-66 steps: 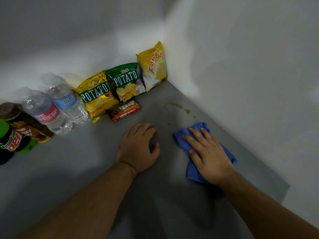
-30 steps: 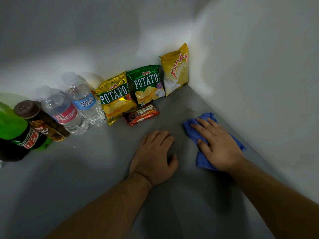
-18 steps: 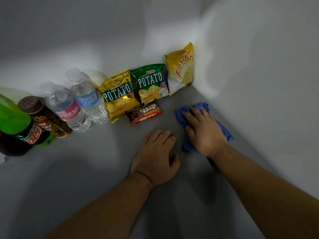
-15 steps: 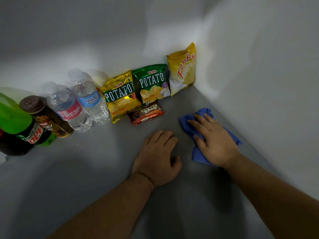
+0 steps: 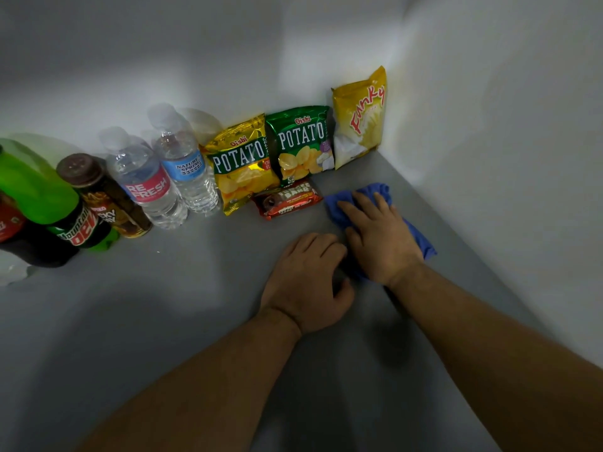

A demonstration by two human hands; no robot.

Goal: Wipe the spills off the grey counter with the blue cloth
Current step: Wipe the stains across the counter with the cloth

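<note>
The blue cloth (image 5: pixel 421 238) lies flat on the grey counter (image 5: pixel 169 288) near the right wall. My right hand (image 5: pixel 380 238) presses down on it, palm flat and fingers spread, covering most of it. Blue edges show ahead of the fingertips and to the right of the wrist. My left hand (image 5: pixel 308 282) rests palm down on the bare counter just left of the cloth, fingers slightly curled, holding nothing. No spill is visible on the counter around the cloth.
Along the back wall stand soda bottles (image 5: pixel 75 220), two water bottles (image 5: pixel 148 184), two potato chip bags (image 5: pixel 243 164) and a yellow snack bag (image 5: pixel 360 119) in the corner. A chocolate bar pack (image 5: pixel 287 199) lies just left of the cloth. A white wall (image 5: pixel 489 158) bounds the right.
The brownish spill seen at first is gone from view. My right hand has slid the cloth back and forth, now further left toward the chocolate bar. My left hand stayed put.
</note>
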